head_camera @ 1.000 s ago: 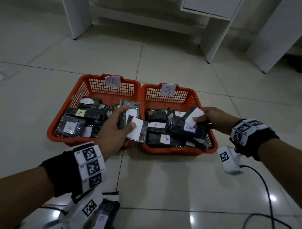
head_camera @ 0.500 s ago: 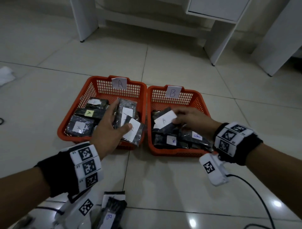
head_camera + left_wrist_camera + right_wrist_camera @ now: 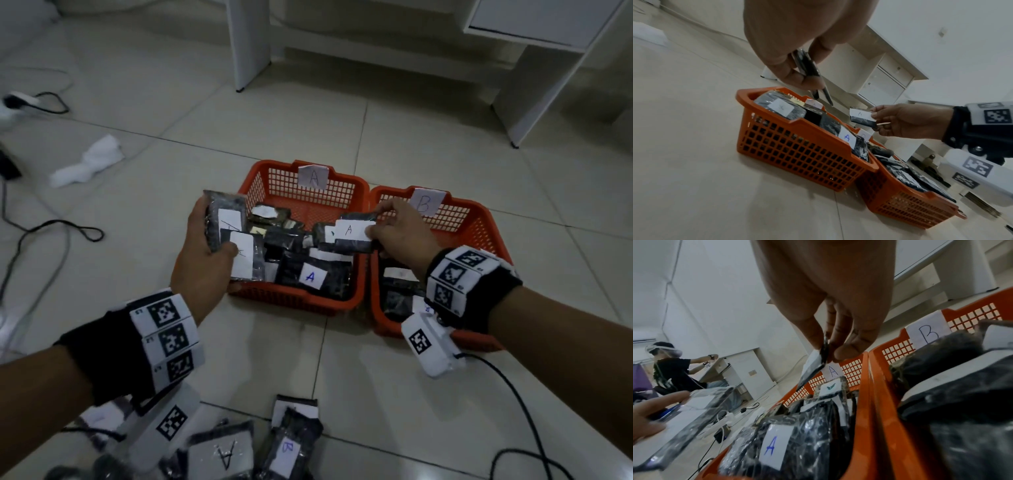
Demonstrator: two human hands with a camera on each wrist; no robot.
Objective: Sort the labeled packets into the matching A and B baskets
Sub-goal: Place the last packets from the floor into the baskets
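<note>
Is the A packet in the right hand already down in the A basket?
No: right hand pinches A packet in the air above A basket.

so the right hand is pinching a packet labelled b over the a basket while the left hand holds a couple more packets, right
Not quite: the packet pinched by the right hand is labelled A, not B. The head view shows the letter on its white label, and the left wrist view confirms it. The rest holds: it is over the A basket, and the left hand holds a couple more packets.

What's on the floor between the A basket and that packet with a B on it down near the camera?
Bare tile between the A basket and the B packet; the head view shows it.
</note>
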